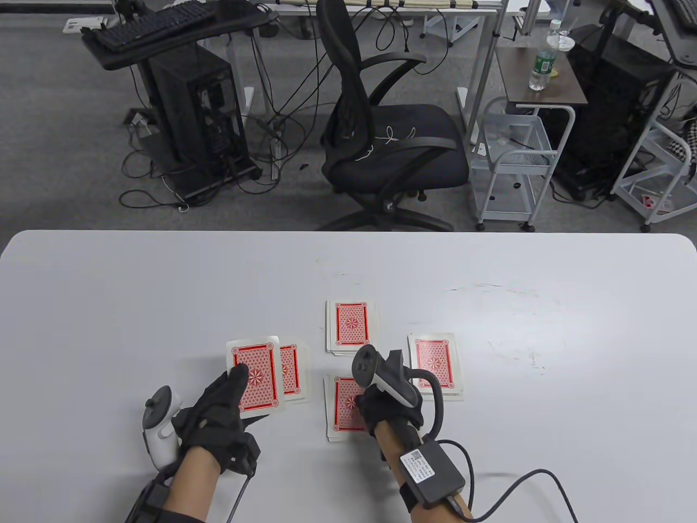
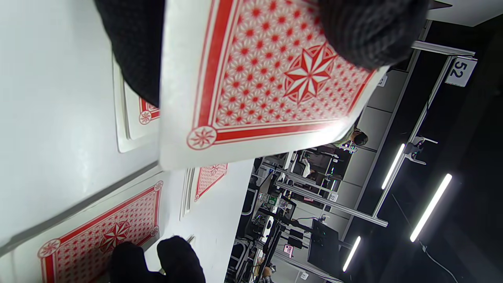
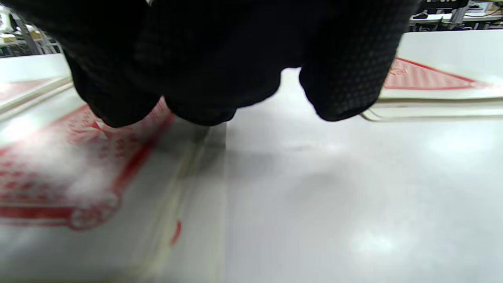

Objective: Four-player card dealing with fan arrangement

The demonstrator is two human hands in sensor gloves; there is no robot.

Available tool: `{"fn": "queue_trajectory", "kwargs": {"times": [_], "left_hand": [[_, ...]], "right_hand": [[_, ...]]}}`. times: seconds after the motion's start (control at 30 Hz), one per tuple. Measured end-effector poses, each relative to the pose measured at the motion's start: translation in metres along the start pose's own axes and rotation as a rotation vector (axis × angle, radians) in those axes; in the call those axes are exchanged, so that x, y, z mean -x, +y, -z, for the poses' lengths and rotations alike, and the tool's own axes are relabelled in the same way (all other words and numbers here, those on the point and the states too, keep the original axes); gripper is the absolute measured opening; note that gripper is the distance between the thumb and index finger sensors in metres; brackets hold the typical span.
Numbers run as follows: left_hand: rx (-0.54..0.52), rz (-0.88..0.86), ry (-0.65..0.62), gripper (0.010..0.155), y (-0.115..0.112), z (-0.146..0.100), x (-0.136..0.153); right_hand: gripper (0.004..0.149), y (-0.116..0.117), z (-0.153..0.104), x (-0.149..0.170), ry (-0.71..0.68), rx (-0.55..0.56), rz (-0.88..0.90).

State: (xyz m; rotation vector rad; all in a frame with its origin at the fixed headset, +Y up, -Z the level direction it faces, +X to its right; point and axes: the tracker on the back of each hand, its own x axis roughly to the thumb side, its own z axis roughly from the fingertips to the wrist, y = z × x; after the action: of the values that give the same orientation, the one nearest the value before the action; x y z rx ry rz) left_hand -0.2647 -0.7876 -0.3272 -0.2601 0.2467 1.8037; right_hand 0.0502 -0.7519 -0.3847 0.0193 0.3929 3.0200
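- Since the left hand (image 1: 223, 414) has its thumb on top of the deck (image 1: 255, 377) and its fingers (image 2: 135, 51) curled underneath, I'd say it's working as the dealer's holder, keeping the stack raised and face-down so cards come off the top.
- The right hand (image 1: 381, 406) sits on the near pile (image 1: 343, 408), fingers (image 3: 338, 78) bent down with the tips on or just above the top card; my guess is it's setting down or squaring a card. Honestly can't tell whether it's pinching anything, the glove fills the right wrist view.
- Going outward: a left pile (image 1: 294, 373) sits partly under the deck, a far pile (image 1: 351, 327) is near the middle of the bench (image 1: 109, 305), and a right pile (image 1: 435, 366) is just beside the right hand's tracker. Four piles, four players, so the dealing looks well along. No pile is fanned yet, as far as I can see.
- Stuff I can't make out: how many cards are in any pile, how thick the deck is, most of the near pile (under the hand and tracker), and the left pile's left half.
- The right wrist view is blurry up close, so the exact fingertip contact is a no-go.
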Motion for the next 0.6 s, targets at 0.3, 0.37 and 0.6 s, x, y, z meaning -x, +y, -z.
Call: {"fn": "queue_trajectory", "kwargs": {"times": [0.3,0.37,0.6], "left_hand": [[0.042,-0.022,-0.024,0.045,-0.017,-0.005,-0.001],[0.083,-0.022,-0.011,0.045,-0.023,-0.005,0.001],[0.114,0.028,0.003,0.045,-0.037,-0.007,0.005]], "right_hand": [[0.061,-0.034,-0.022,-0.002,-0.182,0.033,0.536],[0.058,-0.032,-0.024,-0.009,-0.233,-0.004,0.667],[0.061,-0.018,-0.026,-0.040,-0.404,-0.055,0.977]]}}
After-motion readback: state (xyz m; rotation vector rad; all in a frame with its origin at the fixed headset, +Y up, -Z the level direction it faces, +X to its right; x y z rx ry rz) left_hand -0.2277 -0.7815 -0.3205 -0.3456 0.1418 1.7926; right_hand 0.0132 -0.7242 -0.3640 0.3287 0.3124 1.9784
